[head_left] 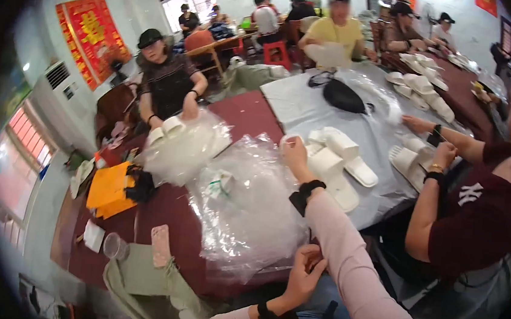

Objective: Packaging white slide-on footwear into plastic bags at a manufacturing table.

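My right hand (pixel 296 158) reaches forward across the table, its fingers curled. A white edge shows at its fingertips, too small to name. Just right of it lie white slippers (pixel 337 143) with broad straps, heaped on a grey sheet; my wrist hides part of them. Close to my body, my left hand (pixel 304 279) is held low beside my right sleeve (pixel 345 246). Its fingers are bent together, and whatever they hold, if anything, is hidden. Between my arms and the far left stretches a pile of clear plastic bags (pixel 244 213).
Across the table a person in black (pixel 165 79) handles slippers in clear plastic. At right, a co-worker's hands (pixel 441 153) are near more slippers (pixel 410 161). A black pouch (pixel 344 95), orange bag (pixel 109 188), pink phone (pixel 161 245) and plastic cup (pixel 115 246) lie around the table.
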A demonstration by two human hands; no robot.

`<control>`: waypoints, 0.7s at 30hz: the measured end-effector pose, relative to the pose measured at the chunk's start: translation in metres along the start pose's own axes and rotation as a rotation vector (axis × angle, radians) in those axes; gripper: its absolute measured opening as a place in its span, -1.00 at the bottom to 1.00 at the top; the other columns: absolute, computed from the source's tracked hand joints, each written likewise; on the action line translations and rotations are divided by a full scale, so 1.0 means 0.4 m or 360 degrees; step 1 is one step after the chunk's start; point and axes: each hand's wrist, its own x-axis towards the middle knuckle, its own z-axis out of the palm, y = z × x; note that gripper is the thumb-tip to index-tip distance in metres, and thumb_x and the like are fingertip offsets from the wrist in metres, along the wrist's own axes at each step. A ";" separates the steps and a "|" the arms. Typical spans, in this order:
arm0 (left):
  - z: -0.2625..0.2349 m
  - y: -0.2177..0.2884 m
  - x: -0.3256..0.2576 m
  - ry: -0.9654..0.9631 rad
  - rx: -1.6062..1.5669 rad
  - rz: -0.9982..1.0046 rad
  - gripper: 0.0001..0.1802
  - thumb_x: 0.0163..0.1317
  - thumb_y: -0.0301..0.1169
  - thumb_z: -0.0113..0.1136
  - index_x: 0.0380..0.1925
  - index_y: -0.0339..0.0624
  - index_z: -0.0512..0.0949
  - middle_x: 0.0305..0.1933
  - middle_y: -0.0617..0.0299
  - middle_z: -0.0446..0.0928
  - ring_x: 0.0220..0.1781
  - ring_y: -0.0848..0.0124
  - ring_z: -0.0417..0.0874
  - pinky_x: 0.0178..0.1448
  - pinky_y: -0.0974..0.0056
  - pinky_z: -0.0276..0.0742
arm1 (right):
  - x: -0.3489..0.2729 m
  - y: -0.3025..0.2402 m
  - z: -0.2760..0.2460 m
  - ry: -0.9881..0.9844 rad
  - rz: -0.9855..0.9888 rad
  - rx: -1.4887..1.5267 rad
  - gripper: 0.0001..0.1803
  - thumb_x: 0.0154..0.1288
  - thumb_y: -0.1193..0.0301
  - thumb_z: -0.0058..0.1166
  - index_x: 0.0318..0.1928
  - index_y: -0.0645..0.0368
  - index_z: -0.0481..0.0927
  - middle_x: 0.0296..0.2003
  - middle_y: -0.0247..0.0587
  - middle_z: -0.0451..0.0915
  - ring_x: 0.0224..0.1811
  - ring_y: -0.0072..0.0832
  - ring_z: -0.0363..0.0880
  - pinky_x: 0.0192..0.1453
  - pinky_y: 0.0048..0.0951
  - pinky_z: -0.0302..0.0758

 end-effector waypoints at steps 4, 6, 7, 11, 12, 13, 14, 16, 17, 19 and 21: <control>0.014 -0.020 0.034 -0.0097 0.0065 -0.0196 -0.84 0.33 -0.52 0.07 -0.11 -0.23 0.42 -0.15 0.29 0.44 -0.24 0.58 0.45 -0.10 0.46 0.42 | 0.062 0.037 -0.051 0.0102 0.0209 0.0207 -0.75 0.17 0.33 0.01 -0.18 0.21 0.51 -0.31 -0.04 0.64 -0.20 -0.15 0.62 -0.08 -0.25 0.48; 0.021 -0.036 0.044 -0.0066 0.0111 -0.0016 -0.85 0.34 -0.51 0.06 -0.11 -0.22 0.42 -0.21 0.33 0.44 -0.28 0.60 0.43 -0.16 0.48 0.40 | 0.082 0.069 -0.079 0.0137 0.0205 0.0049 -0.72 0.17 0.32 0.01 -0.16 0.21 0.49 -0.30 -0.02 0.64 -0.18 -0.14 0.61 -0.07 -0.23 0.48; 0.021 -0.039 0.045 0.0000 0.0175 0.0167 -0.85 0.35 -0.50 0.06 -0.11 -0.22 0.41 -0.27 0.36 0.45 -0.31 0.62 0.40 -0.21 0.49 0.39 | 0.080 0.074 -0.081 0.0144 0.0206 0.0041 -0.72 0.17 0.32 0.01 -0.16 0.21 0.49 -0.30 -0.02 0.64 -0.18 -0.14 0.61 -0.07 -0.23 0.48; 0.011 -0.019 0.044 0.0134 -0.0177 -0.0007 -0.95 0.41 -0.43 -0.02 -0.22 -0.14 0.40 -0.40 0.40 0.43 -0.50 0.69 0.30 -0.45 0.54 0.22 | 0.080 0.097 -0.121 0.0244 0.0165 -0.0086 -0.69 0.17 0.34 0.00 -0.09 0.20 0.46 -0.28 0.05 0.63 -0.16 -0.04 0.60 -0.06 -0.15 0.47; -0.004 -0.016 0.043 0.0172 -0.0355 -0.0104 -0.94 0.42 -0.43 -0.02 -0.25 -0.15 0.42 -0.39 0.42 0.42 -0.44 0.68 0.33 -0.36 0.54 0.25 | 0.061 0.083 -0.113 0.0275 0.0100 -0.0232 -0.68 0.18 0.35 -0.01 -0.06 0.20 0.44 -0.29 0.06 0.63 -0.15 -0.03 0.59 -0.06 -0.14 0.47; -0.012 0.004 0.048 0.0206 -0.0538 -0.0208 -0.92 0.42 -0.43 -0.02 -0.28 -0.15 0.44 -0.39 0.43 0.41 -0.37 0.66 0.35 -0.27 0.53 0.28 | 0.044 0.072 -0.113 0.0278 0.0107 -0.0248 -0.68 0.19 0.38 -0.02 -0.03 0.17 0.43 -0.29 0.04 0.62 -0.18 -0.04 0.59 -0.08 -0.14 0.47; -0.002 0.026 0.047 0.0201 -0.0683 -0.0306 -0.91 0.42 -0.44 -0.04 -0.30 -0.16 0.43 -0.41 0.44 0.38 -0.40 0.68 0.32 -0.29 0.52 0.26 | 0.030 0.062 -0.118 0.0284 0.0114 -0.0264 -0.67 0.21 0.41 -0.03 0.01 0.15 0.41 -0.28 0.01 0.60 -0.20 -0.05 0.59 -0.09 -0.15 0.47; 0.001 0.006 0.053 0.0062 -0.0723 -0.0302 -0.93 0.40 -0.45 -0.03 -0.28 -0.17 0.42 -0.39 0.40 0.43 -0.40 0.63 0.39 -0.27 0.48 0.33 | 0.025 0.054 -0.145 0.0365 0.0109 -0.0290 -0.63 0.22 0.41 -0.04 0.06 0.14 0.38 -0.28 0.02 0.60 -0.19 -0.04 0.58 -0.09 -0.15 0.47; 0.002 -0.002 0.054 -0.0034 -0.0754 -0.0285 -0.95 0.39 -0.46 -0.02 -0.27 -0.18 0.42 -0.38 0.36 0.48 -0.39 0.58 0.46 -0.26 0.44 0.40 | 0.019 0.053 -0.163 0.0403 0.0098 -0.0299 -0.59 0.22 0.42 -0.05 0.11 0.12 0.34 -0.27 0.02 0.60 -0.17 -0.04 0.58 -0.09 -0.14 0.47; 0.006 0.037 0.035 -0.0101 -0.0794 -0.0463 -0.91 0.37 -0.44 0.00 -0.29 -0.22 0.44 -0.34 0.31 0.49 -0.29 0.51 0.51 -0.13 0.39 0.44 | -0.002 0.047 -0.172 0.0377 0.0085 -0.0331 -0.54 0.22 0.43 -0.06 0.16 0.11 0.30 -0.15 0.03 0.56 -0.15 -0.04 0.57 -0.08 -0.12 0.46; 0.024 0.083 0.018 -0.0284 -0.0806 -0.0631 -0.86 0.38 -0.40 0.03 -0.22 -0.24 0.49 -0.35 0.41 0.46 -0.34 0.66 0.42 -0.23 0.51 0.33 | -0.008 0.053 -0.190 0.0392 -0.0245 -0.0711 -0.51 0.22 0.45 -0.08 0.19 0.12 0.27 -0.02 0.04 0.49 -0.11 -0.05 0.56 -0.08 -0.11 0.47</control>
